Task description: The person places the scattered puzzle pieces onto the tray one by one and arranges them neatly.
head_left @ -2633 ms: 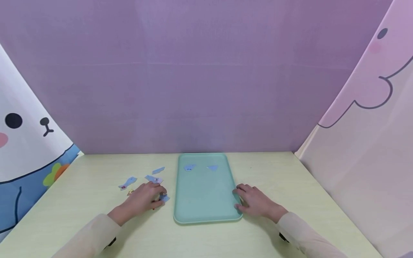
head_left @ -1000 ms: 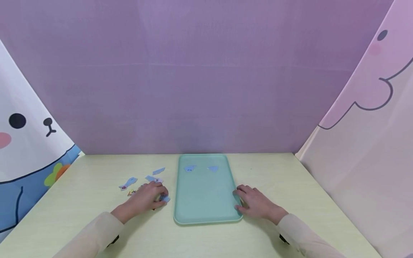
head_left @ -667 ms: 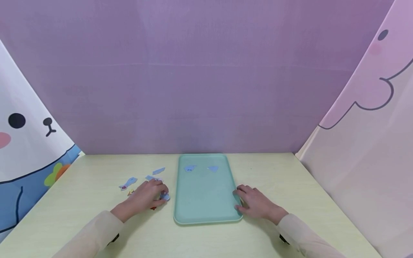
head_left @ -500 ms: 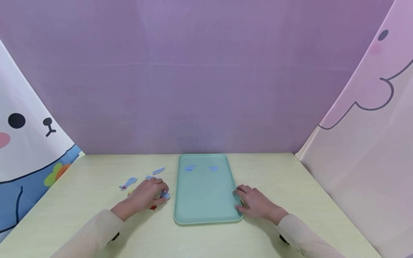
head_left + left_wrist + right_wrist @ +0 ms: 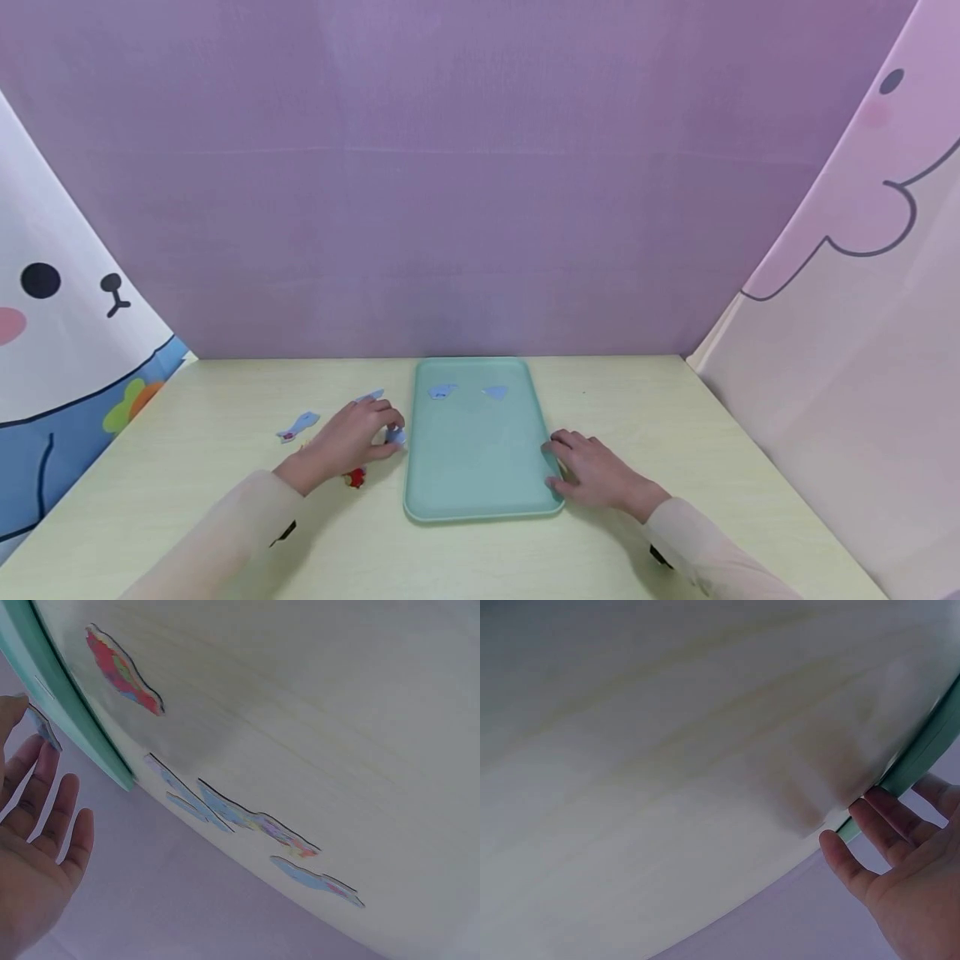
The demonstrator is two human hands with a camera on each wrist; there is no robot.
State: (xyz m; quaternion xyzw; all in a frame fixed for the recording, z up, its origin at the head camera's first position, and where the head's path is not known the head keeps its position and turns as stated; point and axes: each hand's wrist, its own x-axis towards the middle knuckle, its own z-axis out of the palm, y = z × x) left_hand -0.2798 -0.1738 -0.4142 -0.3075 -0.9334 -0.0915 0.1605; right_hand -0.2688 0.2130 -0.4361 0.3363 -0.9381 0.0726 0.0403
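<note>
My left hand (image 5: 347,439) is raised above the table just left of the green tray (image 5: 480,467), pinching a light blue puzzle piece (image 5: 395,436) between thumb and fingers. In the left wrist view the same piece (image 5: 43,728) shows edge-on at the fingertips. My right hand (image 5: 600,473) rests against the tray's right rim, its fingers loosely extended and touching the edge (image 5: 922,754). Two blue puzzle pieces lie on the tray near its far end, one at the left (image 5: 442,391) and one at the right (image 5: 495,392).
Beneath the left wrist lies a red puzzle piece (image 5: 356,477). Farther left is a blue piece (image 5: 298,426), and another (image 5: 370,396) lies behind the hand. The left wrist view shows more pieces (image 5: 225,806), partly overlapping. A purple backdrop (image 5: 480,208) rises at the table's far edge.
My left hand has lifted and moved right toward the tray with the blue puzzle piece, uncovering more of the red piece. My right hand and the tray have stayed put.
</note>
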